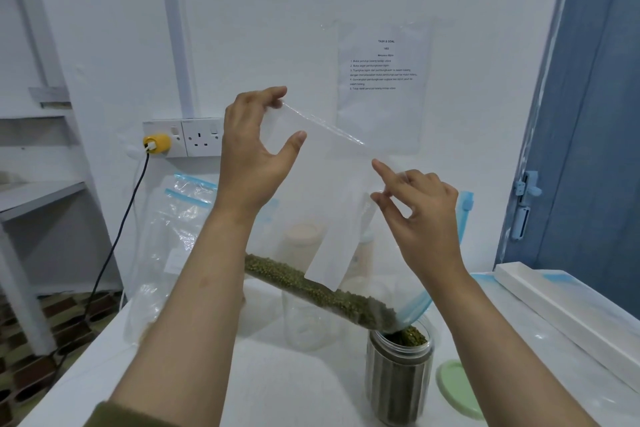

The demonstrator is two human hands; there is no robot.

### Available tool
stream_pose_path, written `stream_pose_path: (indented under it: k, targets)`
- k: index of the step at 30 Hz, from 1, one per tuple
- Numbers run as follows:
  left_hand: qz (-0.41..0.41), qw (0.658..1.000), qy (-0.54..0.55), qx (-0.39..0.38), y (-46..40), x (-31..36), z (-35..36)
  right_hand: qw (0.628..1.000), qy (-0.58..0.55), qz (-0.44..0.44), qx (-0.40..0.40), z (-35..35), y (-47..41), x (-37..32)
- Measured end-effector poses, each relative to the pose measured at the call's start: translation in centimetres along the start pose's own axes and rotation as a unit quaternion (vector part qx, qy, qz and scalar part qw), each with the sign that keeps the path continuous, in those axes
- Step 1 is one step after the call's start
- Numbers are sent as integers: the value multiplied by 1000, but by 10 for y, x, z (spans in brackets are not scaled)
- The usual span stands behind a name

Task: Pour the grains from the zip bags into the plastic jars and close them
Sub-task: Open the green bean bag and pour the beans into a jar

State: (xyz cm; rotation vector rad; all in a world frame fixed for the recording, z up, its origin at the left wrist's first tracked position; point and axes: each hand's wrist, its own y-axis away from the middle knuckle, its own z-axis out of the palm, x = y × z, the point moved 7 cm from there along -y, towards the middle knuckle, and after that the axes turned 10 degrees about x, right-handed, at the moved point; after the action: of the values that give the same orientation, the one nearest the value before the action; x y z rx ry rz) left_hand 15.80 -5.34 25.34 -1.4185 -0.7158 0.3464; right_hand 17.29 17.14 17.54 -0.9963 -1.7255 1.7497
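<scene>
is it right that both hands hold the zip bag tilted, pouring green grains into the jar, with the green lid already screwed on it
Not quite: the head view shows the green lid lying on the table beside the jar, whose mouth is open. Otherwise right: both hands, left and right, tilt the zip bag, pouring green grains.

I see a clear zip bag (332, 184) with a light blue zip strip, olive-green grains (322, 291) inside — same green in the clear jar (398, 378). Pale green lid (459, 388), white table (277, 385), yellow plug (156, 143) — blue door (595, 114).
</scene>
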Motion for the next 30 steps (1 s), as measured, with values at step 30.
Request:
stream_pose_path:
  k: [30]
  targets:
    - [-60,991,-120,9,23,-19,2,1000,-6,4,10,7,-4,-5]
